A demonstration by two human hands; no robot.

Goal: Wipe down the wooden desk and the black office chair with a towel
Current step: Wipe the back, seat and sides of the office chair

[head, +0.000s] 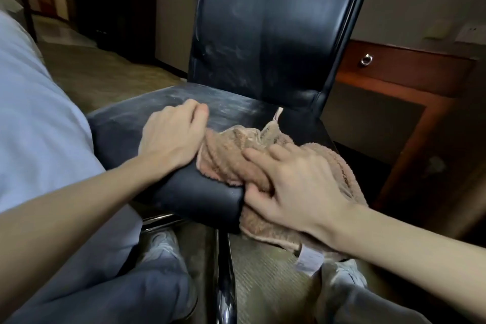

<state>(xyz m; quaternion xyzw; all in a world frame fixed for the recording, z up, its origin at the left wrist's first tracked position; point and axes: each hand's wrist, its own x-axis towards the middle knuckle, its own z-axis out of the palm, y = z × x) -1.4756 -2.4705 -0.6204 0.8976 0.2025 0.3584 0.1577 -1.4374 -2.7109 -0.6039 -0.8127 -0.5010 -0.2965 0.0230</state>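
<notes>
Where streaks show, black chair seat (181, 104) looks dusty; pink towel (226, 155) crumpled.

Patterned carpet (105, 71) underfoot, dark cabinet (126, 13) by the far wall, wall sockets (470, 33) at upper right.

Single head view, wide-angle, facing forward-down, close over chair seat (231, 110); desk (410, 66) at right edge.
</notes>
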